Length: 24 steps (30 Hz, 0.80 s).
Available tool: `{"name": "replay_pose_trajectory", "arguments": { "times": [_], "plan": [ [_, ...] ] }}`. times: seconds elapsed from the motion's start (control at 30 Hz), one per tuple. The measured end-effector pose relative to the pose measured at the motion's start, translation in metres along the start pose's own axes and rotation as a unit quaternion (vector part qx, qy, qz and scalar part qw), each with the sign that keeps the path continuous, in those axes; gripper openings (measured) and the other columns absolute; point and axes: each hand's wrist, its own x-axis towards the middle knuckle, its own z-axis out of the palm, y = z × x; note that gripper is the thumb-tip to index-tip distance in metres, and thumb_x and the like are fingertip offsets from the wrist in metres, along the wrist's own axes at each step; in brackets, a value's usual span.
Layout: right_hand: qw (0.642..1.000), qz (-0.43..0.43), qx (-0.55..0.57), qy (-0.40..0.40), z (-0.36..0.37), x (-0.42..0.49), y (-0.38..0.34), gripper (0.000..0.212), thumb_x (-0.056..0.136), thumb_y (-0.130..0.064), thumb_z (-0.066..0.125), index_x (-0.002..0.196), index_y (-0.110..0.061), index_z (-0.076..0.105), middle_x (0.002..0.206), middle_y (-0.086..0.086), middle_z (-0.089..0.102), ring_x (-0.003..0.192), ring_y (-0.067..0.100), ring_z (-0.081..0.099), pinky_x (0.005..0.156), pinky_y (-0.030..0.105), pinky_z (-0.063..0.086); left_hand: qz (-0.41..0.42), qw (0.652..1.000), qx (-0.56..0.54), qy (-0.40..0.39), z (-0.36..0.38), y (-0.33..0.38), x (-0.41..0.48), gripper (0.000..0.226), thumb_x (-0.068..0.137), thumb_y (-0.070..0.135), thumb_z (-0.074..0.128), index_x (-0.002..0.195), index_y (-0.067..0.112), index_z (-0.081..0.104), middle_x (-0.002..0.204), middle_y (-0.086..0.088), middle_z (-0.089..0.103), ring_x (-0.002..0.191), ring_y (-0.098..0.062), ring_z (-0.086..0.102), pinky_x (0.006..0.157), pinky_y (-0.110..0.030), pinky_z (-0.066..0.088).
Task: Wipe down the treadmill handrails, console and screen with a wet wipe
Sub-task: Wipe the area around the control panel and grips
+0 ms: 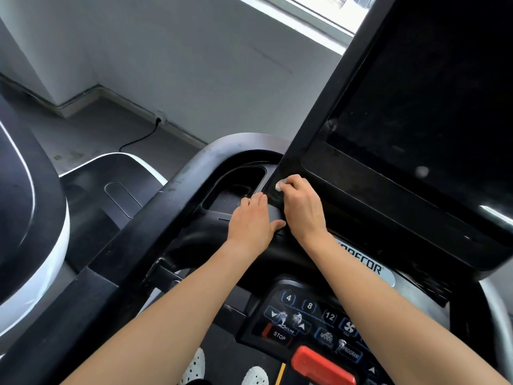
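Likely limp and light, the wet wipe (278, 185) handles best wadded, as the right hand (302, 208) clasps it at the screen (416, 93) corner; the left hand (251, 223) lies flat.

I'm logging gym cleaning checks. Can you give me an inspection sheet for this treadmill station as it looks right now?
Surface: black console; pale specks in the cup holder; white marks on the keypad.
Job's things: white wet wipe, bunched, against the lower left corner of the dark screen; neither hand is on the handrail.
Clutter: nothing seen.
Hands: left hand lies flat on the console, fingers straight; right hand grips the wet wipe.
Cables: black cable runs across the floor to a wall socket.
Surroundings: another machine at left; window above.
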Motion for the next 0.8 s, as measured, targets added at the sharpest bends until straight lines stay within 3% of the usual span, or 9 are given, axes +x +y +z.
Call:
{"name": "replay_pose_trajectory", "arguments": {
  "times": [0.17,0.37,0.57,0.8],
  "plan": [
    [1.000,0.021,-0.002,0.005,0.000,-0.020,0.015,0.023,0.098,-0.004,0.050,0.116,-0.007,0.065,0.113,-0.004,0.052,0.096,0.015,0.052,0.077,0.033,0.051,0.001,1.000,0.003,-0.004,-0.002,0.000,-0.001,0.080,0.097,0.064,0.053,0.152,0.007,0.037,0.157,-0.005,0.040,0.132,-0.026,0.045,0.107,-0.037,0.044],
    [0.999,0.007,-0.006,0.044,-0.002,-0.009,0.011,0.026,0.083,0.013,0.064,0.101,-0.004,0.073,0.104,0.004,0.069,0.086,0.024,0.059,0.069,0.037,0.054,0.000,1.000,0.005,-0.008,-0.002,0.000,0.000,0.080,0.097,0.063,0.053,0.151,0.007,0.037,0.157,-0.006,0.040,0.133,-0.026,0.045,0.107,-0.037,0.044],
    [1.000,0.011,-0.007,0.011,0.006,0.012,-0.006,0.027,0.079,0.013,0.067,0.099,-0.004,0.073,0.094,0.005,0.064,0.079,0.023,0.056,0.057,0.039,0.053,-0.002,1.000,0.006,-0.003,0.000,0.001,-0.003,0.076,0.099,0.059,0.054,0.154,0.009,0.037,0.160,-0.005,0.039,0.135,-0.026,0.045,0.108,-0.037,0.043],
    [0.995,0.073,-0.033,0.066,-0.018,-0.044,0.037,0.022,0.082,0.010,0.063,0.094,-0.004,0.077,0.086,0.005,0.063,0.073,0.027,0.060,0.062,0.036,0.054,0.013,0.999,0.040,0.033,0.004,0.012,-0.010,0.064,0.102,0.052,0.052,0.154,0.015,0.040,0.159,-0.004,0.041,0.142,-0.028,0.042,0.120,-0.041,0.031]
  ]
}}
